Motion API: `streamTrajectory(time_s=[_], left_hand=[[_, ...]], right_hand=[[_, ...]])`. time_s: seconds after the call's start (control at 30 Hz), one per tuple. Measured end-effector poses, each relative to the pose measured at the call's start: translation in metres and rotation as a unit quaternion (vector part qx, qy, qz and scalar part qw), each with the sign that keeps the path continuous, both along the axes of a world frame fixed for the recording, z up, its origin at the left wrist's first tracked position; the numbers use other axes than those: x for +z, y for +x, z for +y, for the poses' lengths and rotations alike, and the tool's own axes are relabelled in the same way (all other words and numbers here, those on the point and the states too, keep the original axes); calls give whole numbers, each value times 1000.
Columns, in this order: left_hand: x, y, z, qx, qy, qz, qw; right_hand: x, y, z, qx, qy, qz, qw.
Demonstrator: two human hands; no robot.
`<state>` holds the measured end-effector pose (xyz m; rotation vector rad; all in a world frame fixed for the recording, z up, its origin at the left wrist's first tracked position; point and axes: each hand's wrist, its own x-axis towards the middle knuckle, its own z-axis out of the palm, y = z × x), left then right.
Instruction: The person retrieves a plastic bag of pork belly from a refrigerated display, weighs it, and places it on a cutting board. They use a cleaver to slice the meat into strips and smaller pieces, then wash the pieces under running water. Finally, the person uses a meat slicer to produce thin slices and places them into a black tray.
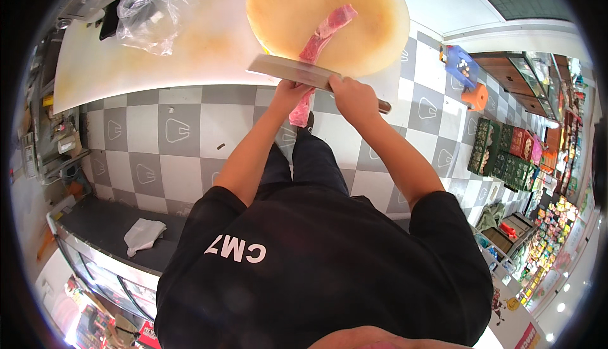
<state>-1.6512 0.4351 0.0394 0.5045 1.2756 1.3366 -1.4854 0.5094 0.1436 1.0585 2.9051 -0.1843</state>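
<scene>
A long strip of raw red meat (312, 51) lies over the near part of a round, yellowed cutting board (280, 7). Its lower end hangs past the counter's edge. My left hand (290, 96) grips the strip near that edge, its fingertips partly hidden by the blade. Across the meat, just above my left hand, is the broad blade of a cleaver (280, 68). My right hand (356, 97) is closed around the cleaver's dark handle, whose end sticks out beyond my fist. Whether the blade touches the meat cannot be told.
The board stands on a white counter (95, 76) with a crumpled clear plastic bag (147, 16) at the left. A blue crate (460, 66) and an orange stool (475, 96) stand on the chequered floor at right. Behind me, a white bag (144, 236) lies on a dark surface.
</scene>
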Motion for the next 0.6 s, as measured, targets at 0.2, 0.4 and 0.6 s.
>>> streamTrajectory(time_s=[0.2,0.4,0.6], left_hand=[[-25,-11,-11,8,41,-11,999],[-12,-18,-22,21,4,-147,989],[-1,3,-18,-73,44,43,995]], right_hand=[[-26,-18,-16,9,92,19,996],[-41,43,2,-27,156,-74,985],[-39,3,-10,-45,132,-58,989]])
